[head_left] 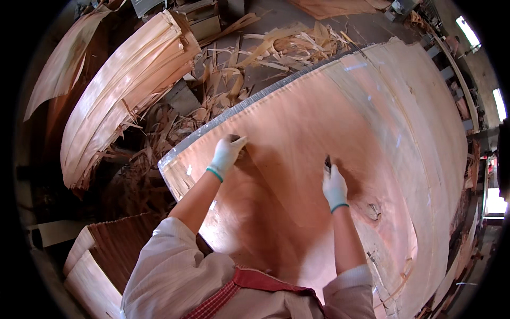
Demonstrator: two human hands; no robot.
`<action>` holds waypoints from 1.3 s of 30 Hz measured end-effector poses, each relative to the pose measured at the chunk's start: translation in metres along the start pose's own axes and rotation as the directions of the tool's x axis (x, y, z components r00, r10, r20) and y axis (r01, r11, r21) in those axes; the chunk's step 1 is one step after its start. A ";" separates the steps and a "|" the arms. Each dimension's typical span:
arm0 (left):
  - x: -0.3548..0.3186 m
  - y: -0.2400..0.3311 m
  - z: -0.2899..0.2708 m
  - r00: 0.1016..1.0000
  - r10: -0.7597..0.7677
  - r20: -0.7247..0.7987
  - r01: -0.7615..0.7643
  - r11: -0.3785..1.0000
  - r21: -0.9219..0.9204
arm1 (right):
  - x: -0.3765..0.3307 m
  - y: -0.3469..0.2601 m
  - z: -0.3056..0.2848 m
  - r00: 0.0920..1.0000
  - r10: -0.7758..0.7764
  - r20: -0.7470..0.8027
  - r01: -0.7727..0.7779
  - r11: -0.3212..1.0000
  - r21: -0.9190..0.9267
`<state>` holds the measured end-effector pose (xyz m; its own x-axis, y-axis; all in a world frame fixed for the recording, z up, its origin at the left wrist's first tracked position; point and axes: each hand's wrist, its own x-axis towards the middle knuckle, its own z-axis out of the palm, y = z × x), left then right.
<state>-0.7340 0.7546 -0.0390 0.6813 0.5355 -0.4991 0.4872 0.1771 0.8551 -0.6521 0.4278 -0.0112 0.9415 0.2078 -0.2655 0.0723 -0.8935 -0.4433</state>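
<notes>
A wide, thin sheet of reddish wood veneer point(297, 111) lies flat on the table in front of me. My left hand point(226, 155), in a white glove with a teal cuff, is closed over the sheet near its far left edge. A small dark object point(232, 137) shows at its fingers, its kind unclear. My right hand point(334, 187), gloved the same way, is closed around a small dark pointed tool point(328, 161) above the middle of the sheet. Its tip points away from me. A knot with a ragged hole point(374, 212) marks the veneer to the right of that hand.
A dark grey strip point(234, 110) runs along the table's far left edge. Beyond it, torn veneer scraps point(228, 80) litter the floor. A thick curved veneer stack point(122, 85) stands at the left, with another stack point(101, 266) at lower left. Paler veneer point(425, 122) covers the right side.
</notes>
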 end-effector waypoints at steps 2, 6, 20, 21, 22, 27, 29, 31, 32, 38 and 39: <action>0.001 0.006 0.015 0.983 0.173 0.068 -0.181 0.974 0.138 | 0.011 -0.019 0.014 0.998 0.049 -0.048 -0.057 0.984 -0.171; -0.054 0.058 0.095 0.855 0.491 0.168 -0.505 0.712 0.488 | 0.018 -0.014 0.029 0.992 0.104 0.065 -0.092 0.981 -0.169; -0.052 0.072 0.048 0.495 0.857 -0.143 -0.637 0.470 0.611 | 0.013 0.008 0.030 0.995 0.017 -0.103 -0.032 0.989 -0.143; -0.052 0.085 0.043 0.490 0.864 -0.115 -0.625 0.440 0.644 | 0.010 0.000 0.026 0.995 0.024 -0.099 -0.043 0.980 -0.194; -0.050 0.096 0.043 0.481 0.873 -0.086 -0.620 0.408 0.671 | 0.008 0.004 0.026 0.994 0.030 -0.104 -0.052 0.975 -0.216; 0.064 0.033 0.080 0.618 0.742 0.262 -0.512 0.127 0.849 | 0.020 -0.038 0.018 0.999 0.039 -0.033 -0.049 0.925 -0.376; 0.086 0.025 0.084 0.624 0.747 0.228 -0.515 0.174 0.839 | 0.039 -0.067 0.018 0.999 0.006 -0.045 -0.022 0.928 -0.373; 0.095 0.020 0.081 0.603 0.773 0.197 -0.586 0.262 0.767 | 0.062 -0.102 0.029 0.979 -0.189 -0.073 0.160 0.942 -0.295; 0.097 0.011 0.083 0.533 0.835 0.137 -0.568 0.234 0.789 | 0.082 -0.128 0.038 0.987 -0.158 -0.011 0.144 0.928 -0.343; 0.088 0.025 0.107 0.648 0.762 0.013 -0.652 0.545 0.527 | 0.191 -0.195 0.085 0.972 -0.234 -0.035 0.209 0.920 -0.333; 0.088 0.031 0.112 0.663 0.748 0.009 -0.658 0.577 0.484 | 0.200 -0.181 0.087 0.973 -0.223 -0.061 0.195 0.933 -0.304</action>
<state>-0.5977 0.7144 -0.0726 0.8216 0.4801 0.3073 0.0977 -0.6497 0.7539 -0.5053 0.6662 -0.0583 0.9198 0.3775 -0.1072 0.3511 -0.9136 -0.2050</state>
